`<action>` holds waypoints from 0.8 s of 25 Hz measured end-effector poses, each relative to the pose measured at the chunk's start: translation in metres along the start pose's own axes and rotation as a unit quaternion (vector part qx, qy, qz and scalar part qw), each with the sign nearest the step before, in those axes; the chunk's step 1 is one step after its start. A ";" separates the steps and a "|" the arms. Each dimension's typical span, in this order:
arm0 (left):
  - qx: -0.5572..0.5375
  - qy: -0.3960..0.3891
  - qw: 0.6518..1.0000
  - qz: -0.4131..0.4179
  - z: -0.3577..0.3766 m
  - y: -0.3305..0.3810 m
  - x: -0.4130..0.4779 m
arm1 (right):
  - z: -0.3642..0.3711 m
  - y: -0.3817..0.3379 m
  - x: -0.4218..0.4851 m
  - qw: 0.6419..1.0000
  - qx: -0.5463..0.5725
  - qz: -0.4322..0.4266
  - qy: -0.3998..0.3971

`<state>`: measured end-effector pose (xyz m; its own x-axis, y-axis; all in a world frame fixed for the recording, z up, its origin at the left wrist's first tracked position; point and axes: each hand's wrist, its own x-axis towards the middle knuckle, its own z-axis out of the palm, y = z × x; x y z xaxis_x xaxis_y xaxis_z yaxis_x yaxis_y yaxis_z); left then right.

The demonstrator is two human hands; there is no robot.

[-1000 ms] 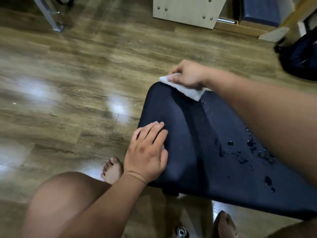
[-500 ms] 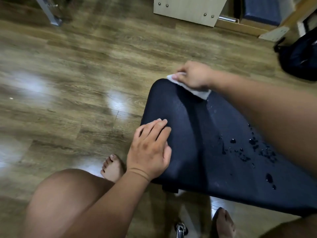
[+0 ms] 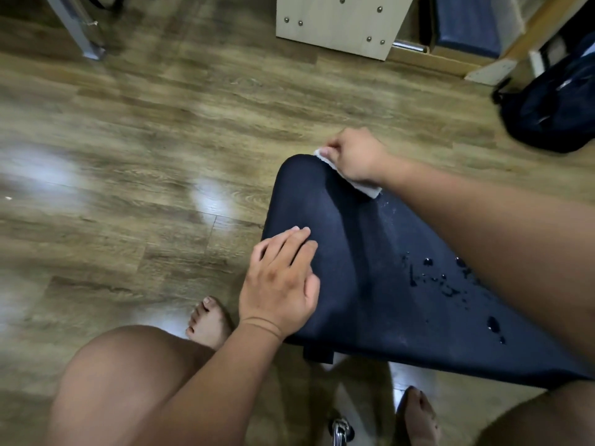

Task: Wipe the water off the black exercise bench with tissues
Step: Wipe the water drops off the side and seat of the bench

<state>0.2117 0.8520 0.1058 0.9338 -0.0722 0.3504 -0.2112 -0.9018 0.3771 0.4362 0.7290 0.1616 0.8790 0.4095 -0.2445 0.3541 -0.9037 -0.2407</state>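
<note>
Nearest the camera a bare left knee (image 3: 128, 381) fills the lower left, with a bare foot (image 3: 209, 323) on the floor just beyond it and another foot (image 3: 418, 416) under the bench's near edge. The left hand (image 3: 280, 284) lies palm down on the near left side of the black exercise bench (image 3: 363, 246), its fingers straight and close together, flat on the padding and holding nothing. The bench pad runs diagonally, wide at the lower right where it leaves the picture and narrowing to a rounded end that points away toward the upper middle. On its right part, partly under the right forearm, a scatter of water drops (image 3: 444, 281) sits on the surface, with a couple more drops nearer the near edge. At the far rounded end the right hand (image 3: 357, 156) has its fingers curled round a white tissue (image 3: 365, 188), gripping it and pressing it onto the pad's far right edge; one corner of the tissue shows past the fingertips and another below the wrist. Around the bench lies a glossy wood-plank floor (image 3: 145, 156). Farther off stand a pale wooden panel (image 3: 338, 27) studded with metal bolts, a grey metal leg (image 3: 80, 33) at the upper left and a dark bag (image 3: 553, 104) at the upper right.
</note>
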 end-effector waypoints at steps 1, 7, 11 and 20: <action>-0.004 -0.002 1.000 0.000 0.001 0.000 0.001 | 0.000 0.015 -0.014 1.000 0.005 0.010 0.020; 0.013 -0.010 1.000 -0.004 0.001 0.000 0.001 | 0.006 0.061 -0.080 0.987 -0.014 0.123 0.102; 0.015 -0.013 1.000 -0.011 0.000 0.002 0.002 | 0.044 0.001 -0.168 0.986 -0.073 0.028 0.150; 0.018 0.004 1.000 -0.006 0.002 0.001 0.000 | 0.040 0.012 -0.186 0.991 0.006 -0.104 0.089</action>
<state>0.2127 0.8505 0.1043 0.9338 -0.0590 0.3528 -0.1899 -0.9176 0.3492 0.2639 0.6465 0.1667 0.8296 0.5580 -0.0192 0.5314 -0.7997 -0.2793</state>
